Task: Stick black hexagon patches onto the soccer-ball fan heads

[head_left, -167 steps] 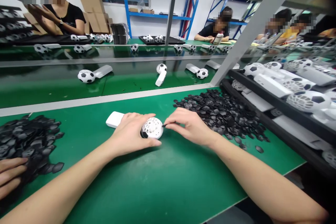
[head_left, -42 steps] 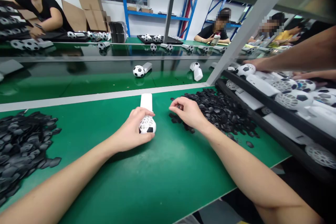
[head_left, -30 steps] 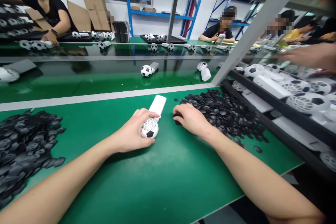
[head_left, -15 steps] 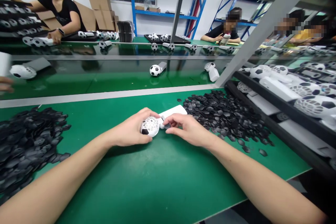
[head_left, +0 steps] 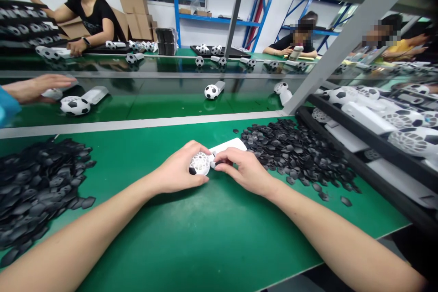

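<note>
A football-patterned handheld fan (head_left: 199, 164) lies on the green bench, with a white grille on its round head and a white handle (head_left: 230, 145) pointing away to the right. My left hand (head_left: 179, 169) is wrapped around the head from the left, thumb at the near side and fingers over the far side. At the neck beside the head, my right hand (head_left: 241, 166) pinches with thumb and forefinger. Something small and dark shows at those fingertips, too hidden to name. To the right of this hand spreads a pile of black plastic pieces (head_left: 290, 150).
Another pile of black pieces (head_left: 41, 187) lies at the left. Beyond a pale rail (head_left: 153, 121), football fans (head_left: 75, 106) lie on a green conveyor (head_left: 157, 100). Stacked trays (head_left: 342, 132) and a slanting post (head_left: 345, 32) stand right. A co-worker's hand (head_left: 37, 87) reaches in from the left.
On the conveyor, the fans have shifted right. The co-worker's hand at the left has come further into view, with a blue sleeve. My right fingertips have drawn closer together at the fan's neck.
</note>
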Demonstrator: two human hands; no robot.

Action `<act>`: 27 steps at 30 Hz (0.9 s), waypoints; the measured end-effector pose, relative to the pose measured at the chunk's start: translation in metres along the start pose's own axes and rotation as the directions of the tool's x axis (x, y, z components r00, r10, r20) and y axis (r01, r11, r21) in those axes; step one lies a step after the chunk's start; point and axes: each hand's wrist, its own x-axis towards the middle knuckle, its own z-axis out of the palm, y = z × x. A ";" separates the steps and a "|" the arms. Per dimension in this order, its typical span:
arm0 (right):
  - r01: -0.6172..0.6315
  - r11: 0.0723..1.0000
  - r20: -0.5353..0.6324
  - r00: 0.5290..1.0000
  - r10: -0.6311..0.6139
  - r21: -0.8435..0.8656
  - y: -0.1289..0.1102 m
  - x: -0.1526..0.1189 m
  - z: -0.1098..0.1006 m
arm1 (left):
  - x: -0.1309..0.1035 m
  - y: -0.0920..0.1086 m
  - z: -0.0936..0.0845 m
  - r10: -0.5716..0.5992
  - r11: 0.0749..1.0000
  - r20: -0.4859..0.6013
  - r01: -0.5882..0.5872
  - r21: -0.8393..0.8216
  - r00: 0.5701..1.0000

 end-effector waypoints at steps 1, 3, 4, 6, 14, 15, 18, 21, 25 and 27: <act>0.004 1.000 0.007 1.000 -0.004 0.005 0.000 0.000 0.000 | 0.000 0.000 0.000 -0.001 1.000 -0.003 0.001 -0.001 1.000; 0.006 1.000 0.025 1.000 -0.006 0.025 0.000 -0.001 0.001 | 0.000 0.001 0.001 -0.005 1.000 -0.009 0.005 -0.002 1.000; 0.006 0.999 0.032 0.999 -0.008 0.039 0.000 -0.001 0.001 | 0.000 0.001 0.001 -0.006 1.000 -0.011 0.006 -0.002 1.000; 0.022 0.998 0.036 0.999 -0.024 0.057 0.000 -0.001 0.002 | 0.000 0.002 0.002 -0.010 1.000 -0.013 0.010 0.000 1.000; 0.061 0.997 0.045 0.997 -0.063 0.057 -0.003 0.000 0.009 | -0.001 0.006 0.001 -0.012 1.000 -0.020 0.012 0.003 1.000; 0.057 0.997 0.034 0.998 -0.059 0.059 -0.004 0.000 0.010 | -0.001 0.006 0.001 -0.009 1.000 -0.021 0.009 0.005 1.000; 0.021 0.997 -0.006 1.000 -0.021 0.080 -0.003 0.001 0.012 | -0.001 0.006 0.002 -0.013 1.000 -0.038 0.013 0.010 0.999; -0.015 0.995 -0.020 1.000 0.017 0.101 -0.003 0.001 0.014 | 0.000 0.006 0.005 -0.023 1.000 -0.070 0.024 0.013 0.997; -0.004 0.997 -0.015 1.000 0.005 0.077 -0.001 0.001 0.016 | 0.000 0.005 0.007 -0.017 1.000 -0.079 0.018 0.006 0.997; 0.003 0.997 -0.021 1.000 -0.002 0.072 0.000 0.001 0.016 | 0.000 0.006 0.007 -0.021 1.000 -0.077 0.021 0.003 0.997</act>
